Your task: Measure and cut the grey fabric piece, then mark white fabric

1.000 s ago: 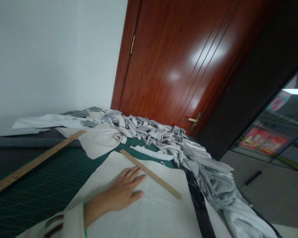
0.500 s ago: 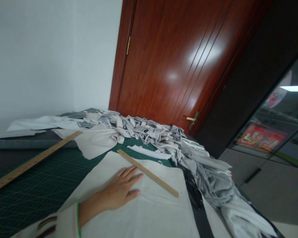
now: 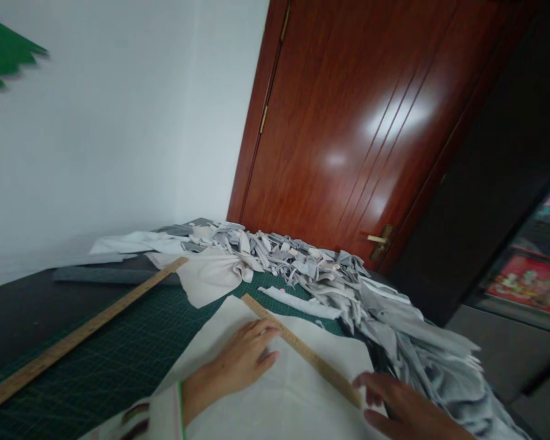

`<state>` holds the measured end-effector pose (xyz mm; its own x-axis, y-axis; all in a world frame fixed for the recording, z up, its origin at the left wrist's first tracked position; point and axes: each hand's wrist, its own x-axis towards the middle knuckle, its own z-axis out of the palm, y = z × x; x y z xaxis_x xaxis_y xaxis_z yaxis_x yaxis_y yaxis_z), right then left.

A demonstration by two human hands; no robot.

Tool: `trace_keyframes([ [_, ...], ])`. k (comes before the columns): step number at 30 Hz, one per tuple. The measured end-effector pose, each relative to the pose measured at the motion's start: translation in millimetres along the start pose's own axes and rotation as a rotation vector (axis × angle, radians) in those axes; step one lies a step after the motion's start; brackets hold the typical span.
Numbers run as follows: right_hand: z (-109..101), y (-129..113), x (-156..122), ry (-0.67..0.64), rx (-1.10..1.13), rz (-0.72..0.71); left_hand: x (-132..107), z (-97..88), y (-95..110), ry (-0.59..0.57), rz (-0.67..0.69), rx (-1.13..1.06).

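Observation:
My left hand (image 3: 245,360) rests on a pale cut fabric piece (image 3: 293,391), thumb apart and fingers slightly bent, their tips at the edge of a short wooden ruler (image 3: 307,351). The ruler lies slantwise across the fabric. At its near right end is my right hand (image 3: 403,406), slightly blurred, with thumb and forefinger apart on either side of the ruler's tip. Whether it touches the ruler I cannot tell. Beneath the fabric lies a green gridded cutting mat (image 3: 132,342).
A long wooden ruler (image 3: 87,333) lies on the left of the mat. Behind are a crumpled pale cloth (image 3: 215,278), a narrow white strip (image 3: 300,302) and heaped grey scraps (image 3: 297,256). Grey fabric (image 3: 444,360) is piled on the right. A wooden door (image 3: 343,134) stands beyond.
My right hand has come into view at the ruler's near end. My left hand's fingers have bent and drawn closer to the ruler. The camera view has shifted left.

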<state>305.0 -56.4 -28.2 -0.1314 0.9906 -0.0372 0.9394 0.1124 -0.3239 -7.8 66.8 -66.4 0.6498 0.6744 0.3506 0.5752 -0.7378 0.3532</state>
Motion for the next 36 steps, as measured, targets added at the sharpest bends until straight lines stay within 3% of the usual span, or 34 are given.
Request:
trace_keyframes([
  [4, 6, -37, 58, -0.074, -0.131, 0.085, -2, 2.9, -2, -0.006, -0.025, 0.013],
  [8, 19, -49, 80, -0.076, -0.14, 0.142, -2, 4.7, -6, -0.026, -0.065, 0.015],
  [14, 35, -36, 85, -0.039, -0.108, 0.088, -2, 1.8, -5, -0.069, -0.07, 0.055],
  [20, 57, -14, 91, 0.085, 0.029, -0.068, -3, -2.8, 2, -0.091, -0.057, 0.069],
  [24, 66, -14, 88, 0.162, 0.087, -0.095, -3, -3.2, 3, -0.092, -0.05, 0.076],
  [31, 49, -18, 83, 0.048, 0.111, 0.002, -1, 0.6, 0, -0.02, 0.001, 0.015],
  [34, 39, -12, 82, 0.088, 0.048, 0.095, -1, -0.5, 5, -0.006, 0.073, -0.049],
  [36, 34, -10, 79, 0.13, -0.011, 0.084, -3, -0.9, 11, 0.015, 0.137, -0.085],
])
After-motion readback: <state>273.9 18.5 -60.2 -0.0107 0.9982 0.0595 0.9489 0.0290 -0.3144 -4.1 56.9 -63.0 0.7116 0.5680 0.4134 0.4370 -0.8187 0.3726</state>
